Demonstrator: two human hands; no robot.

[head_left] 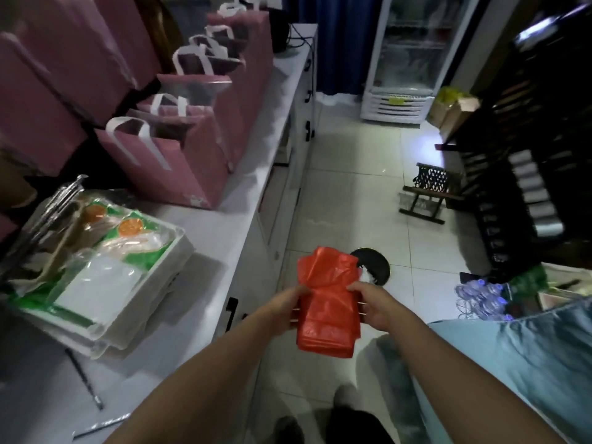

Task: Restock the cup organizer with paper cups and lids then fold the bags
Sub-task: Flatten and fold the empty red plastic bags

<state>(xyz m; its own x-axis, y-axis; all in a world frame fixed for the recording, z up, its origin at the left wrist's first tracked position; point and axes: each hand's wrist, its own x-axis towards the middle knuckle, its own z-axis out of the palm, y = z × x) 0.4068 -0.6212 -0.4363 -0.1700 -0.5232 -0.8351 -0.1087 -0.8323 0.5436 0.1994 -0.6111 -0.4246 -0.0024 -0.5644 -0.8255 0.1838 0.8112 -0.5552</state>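
A red plastic bag hangs in front of me over the tiled floor, folded into a narrow strip with its top bunched up. My left hand grips its left edge and my right hand grips its right edge, both at mid height. Thin pale sticks poke out sideways behind the bag between my hands. No cup organizer, paper cups or lids can be made out in this view.
A white counter runs along the left with several pink paper bags and a white tray of packets. On the floor are a round black object, a small stool, a fridge and dark shelving.
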